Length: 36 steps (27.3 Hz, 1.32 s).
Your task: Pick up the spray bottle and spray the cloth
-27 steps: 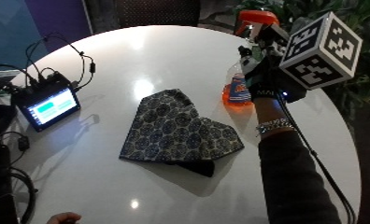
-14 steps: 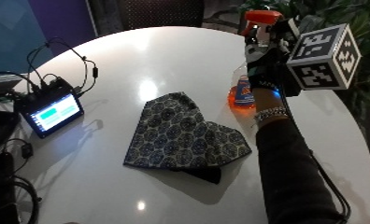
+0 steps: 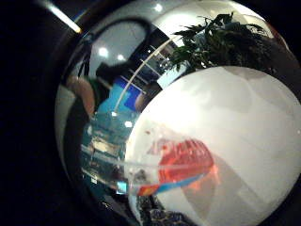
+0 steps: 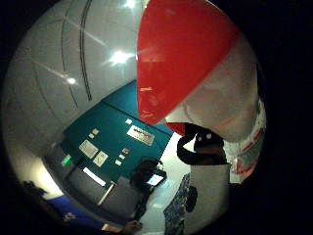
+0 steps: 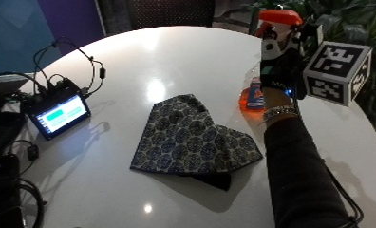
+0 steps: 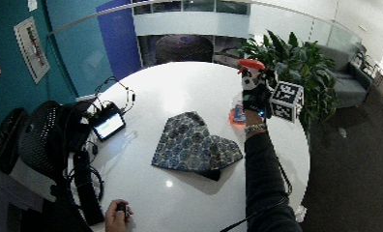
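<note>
**Bottle lifted by its neck, cloth waiting below**

While the gloved right hand [image 5: 281, 71] had its grip closed round the spray bottle [image 5: 264, 57] just under the red head, held above the counter [image 5: 175, 52], the see-through bottle looked light, rigid and slick. The soft cloth [image 5: 191, 140] lay flat nearby.

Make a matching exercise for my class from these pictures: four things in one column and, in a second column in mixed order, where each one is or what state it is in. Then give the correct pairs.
Things
1. spray bottle
2. patterned cloth
3. small screen
4. gloved right hand

Places or states
A. lies folded in the middle of the white table
B. stands lit near the table's edge, with cables plugged in
C. held upright off the table, orange trigger head on top
D. wrapped round the bottle, beside the cloth

Pairs: 1-C, 2-A, 3-B, 4-D
</note>
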### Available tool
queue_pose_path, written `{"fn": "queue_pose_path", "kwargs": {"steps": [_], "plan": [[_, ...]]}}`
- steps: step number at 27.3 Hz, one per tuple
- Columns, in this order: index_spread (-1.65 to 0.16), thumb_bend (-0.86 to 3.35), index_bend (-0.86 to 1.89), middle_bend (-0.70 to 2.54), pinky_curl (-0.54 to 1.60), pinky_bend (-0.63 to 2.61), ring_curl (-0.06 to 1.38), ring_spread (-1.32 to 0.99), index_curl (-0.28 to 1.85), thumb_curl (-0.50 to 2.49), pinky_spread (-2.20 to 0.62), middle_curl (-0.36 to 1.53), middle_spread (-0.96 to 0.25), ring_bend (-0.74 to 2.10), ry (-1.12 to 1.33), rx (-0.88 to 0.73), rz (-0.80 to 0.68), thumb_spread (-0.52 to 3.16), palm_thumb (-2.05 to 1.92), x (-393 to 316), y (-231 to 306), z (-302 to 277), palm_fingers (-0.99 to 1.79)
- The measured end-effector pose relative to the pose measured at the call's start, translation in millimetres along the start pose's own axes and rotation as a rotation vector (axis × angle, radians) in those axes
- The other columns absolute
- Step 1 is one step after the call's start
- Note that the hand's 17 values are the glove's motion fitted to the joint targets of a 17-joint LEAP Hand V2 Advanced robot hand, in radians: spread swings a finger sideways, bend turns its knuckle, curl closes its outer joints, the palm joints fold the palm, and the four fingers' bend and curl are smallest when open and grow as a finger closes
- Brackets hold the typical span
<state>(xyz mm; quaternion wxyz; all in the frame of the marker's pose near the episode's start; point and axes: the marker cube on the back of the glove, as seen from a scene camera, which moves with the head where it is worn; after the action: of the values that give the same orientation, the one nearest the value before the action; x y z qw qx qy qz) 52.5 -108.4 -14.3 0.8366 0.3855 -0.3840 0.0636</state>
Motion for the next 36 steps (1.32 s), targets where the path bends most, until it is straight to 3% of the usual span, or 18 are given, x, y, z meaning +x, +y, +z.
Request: {"fn": "queue_pose_path", "kwargs": {"steps": [4,13,25,36], "plan": [[-0.28,0.01,0.16,0.41,0.33,0.3,0.39,-0.16,0.33,0.34,-0.08,0.43,-0.17,0.56,0.024,0.039,-0.097,1.12,0.82,0,-1,3,1.29],[-0.28,-0.01,0.14,0.49,0.41,0.46,0.45,-0.19,0.34,0.32,-0.22,0.48,-0.2,0.67,0.081,0.08,-0.224,1.26,0.76,-9,-3,-2,1.31],[-0.27,-0.01,0.18,0.56,0.45,0.5,0.49,-0.19,0.38,0.32,-0.26,0.53,-0.2,0.72,0.341,0.007,-0.708,1.32,0.76,-95,24,-19,1.27],[-0.27,0.0,0.18,0.57,0.43,0.44,0.49,-0.19,0.42,0.36,-0.26,0.55,-0.19,0.69,0.652,-0.091,-0.952,1.29,0.84,-105,49,7,1.23]]}}
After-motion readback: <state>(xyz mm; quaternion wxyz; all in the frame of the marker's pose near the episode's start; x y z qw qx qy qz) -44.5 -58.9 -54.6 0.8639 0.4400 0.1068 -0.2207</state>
